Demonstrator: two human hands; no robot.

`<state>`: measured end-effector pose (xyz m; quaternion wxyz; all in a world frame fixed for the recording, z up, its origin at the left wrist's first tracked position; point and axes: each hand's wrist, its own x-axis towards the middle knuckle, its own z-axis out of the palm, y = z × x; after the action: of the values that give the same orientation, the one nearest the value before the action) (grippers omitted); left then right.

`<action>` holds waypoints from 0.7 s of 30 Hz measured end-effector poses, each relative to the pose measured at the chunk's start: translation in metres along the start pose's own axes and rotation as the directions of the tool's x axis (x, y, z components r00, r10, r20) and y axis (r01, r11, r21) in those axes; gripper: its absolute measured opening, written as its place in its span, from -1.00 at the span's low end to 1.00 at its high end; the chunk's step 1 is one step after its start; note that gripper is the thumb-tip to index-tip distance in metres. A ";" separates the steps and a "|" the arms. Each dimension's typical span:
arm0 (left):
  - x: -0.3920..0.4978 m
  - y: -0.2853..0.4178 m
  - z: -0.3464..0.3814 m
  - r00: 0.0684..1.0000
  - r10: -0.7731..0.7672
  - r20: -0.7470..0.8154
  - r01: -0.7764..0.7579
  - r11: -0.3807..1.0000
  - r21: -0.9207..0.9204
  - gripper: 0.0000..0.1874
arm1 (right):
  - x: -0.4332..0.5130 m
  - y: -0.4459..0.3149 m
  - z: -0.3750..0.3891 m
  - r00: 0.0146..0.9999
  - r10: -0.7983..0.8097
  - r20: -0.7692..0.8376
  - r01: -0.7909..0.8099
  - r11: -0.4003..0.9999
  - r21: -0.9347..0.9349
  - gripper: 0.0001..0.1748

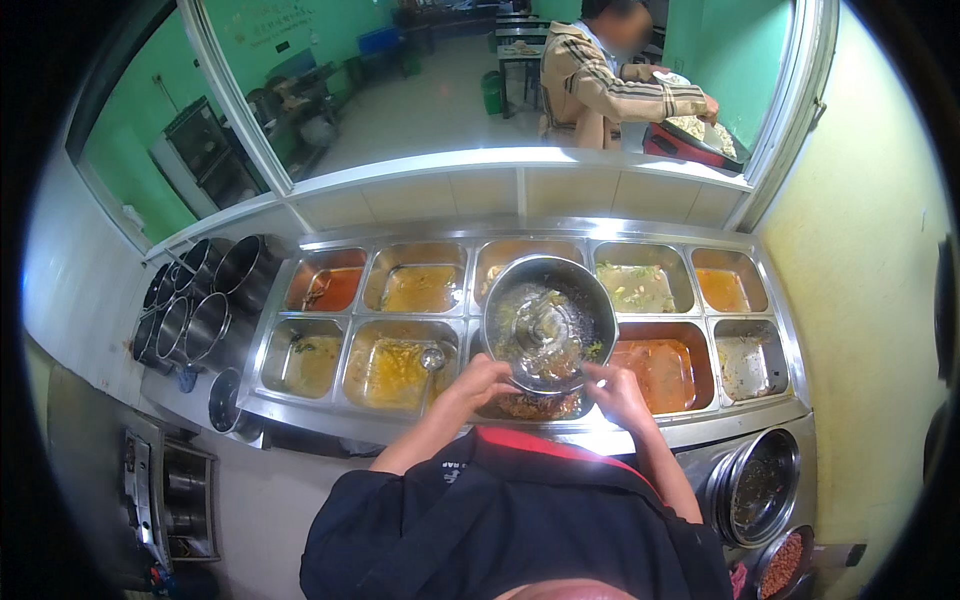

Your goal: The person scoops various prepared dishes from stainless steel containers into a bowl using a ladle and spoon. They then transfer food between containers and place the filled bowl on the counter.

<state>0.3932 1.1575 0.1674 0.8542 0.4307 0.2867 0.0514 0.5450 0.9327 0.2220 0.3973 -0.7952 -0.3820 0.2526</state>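
Both my hands grip a round stainless-steel basin (pixel 517 300) above the middle of a steel food counter. My left hand (pixel 487 379) holds its near left edge and my right hand (pixel 616 390) its near right edge. Green bits and wet residue show inside the basin, whose bottom looks shiny. Partly hidden beneath it is a pan of dark reddish food (pixel 540 406). A ladle (pixel 433 360) rests in the pan of yellow food (pixel 390 367) left of my left hand. To the right of my right hand sits a pan of red liquid (pixel 656 371).
More pans surround these, one with green leaves in pale liquid (pixel 636 289). Deep steel pots (pixel 244 274) crowd the left. Stacked round trays (pixel 763 487) stand at the right. Behind the window frame (pixel 480 159), a person (pixel 589 82) reaches into a red-sided pan (pixel 686 146).
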 end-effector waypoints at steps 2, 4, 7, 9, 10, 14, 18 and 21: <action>-0.001 0.002 -0.002 1.000 -0.010 -0.020 0.010 1.000 0.022 -0.70 | 0.018 -0.001 0.007 0.969 -0.008 -0.249 -0.006 0.998 -0.057 -0.57; 0.000 0.001 -0.001 1.000 0.011 0.018 -0.011 1.000 0.023 -0.68 | 0.034 -0.009 0.023 0.917 -0.164 -0.363 0.128 0.984 -0.122 -0.58; 0.003 0.001 -0.002 0.999 0.018 0.039 -0.019 0.999 0.037 -0.62 | 0.024 -0.018 0.030 0.994 -0.070 -0.083 0.064 0.995 -0.073 -0.58; 0.006 0.007 -0.008 0.997 0.073 0.033 -0.074 0.997 0.036 -0.61 | 0.009 -0.021 0.025 0.973 0.079 0.218 -0.050 0.990 -0.132 -0.57; 0.007 0.012 -0.014 0.999 0.052 0.003 -0.052 0.996 0.075 -0.62 | 0.007 -0.021 0.023 0.977 0.092 0.192 -0.062 0.986 -0.158 -0.56; 0.008 0.026 -0.030 0.998 0.040 0.057 -0.044 0.997 0.067 -0.64 | 0.031 -0.021 0.027 0.978 -0.082 -0.190 0.064 0.993 -0.098 -0.58; 0.015 0.025 -0.036 0.979 0.019 0.205 -0.022 1.000 0.012 -0.61 | 0.044 -0.017 0.047 0.933 -0.326 -0.151 0.302 0.940 -0.162 -0.63; 0.021 0.023 -0.047 0.992 0.052 0.117 -0.057 0.998 0.035 -0.58 | 0.018 -0.008 0.037 0.969 -0.106 0.222 0.169 0.941 -0.292 -0.66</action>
<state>0.3890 1.2118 0.1536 0.8593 0.4570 0.2254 0.0440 0.5257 0.9664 0.2067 0.2438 -0.7888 -0.5102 0.2412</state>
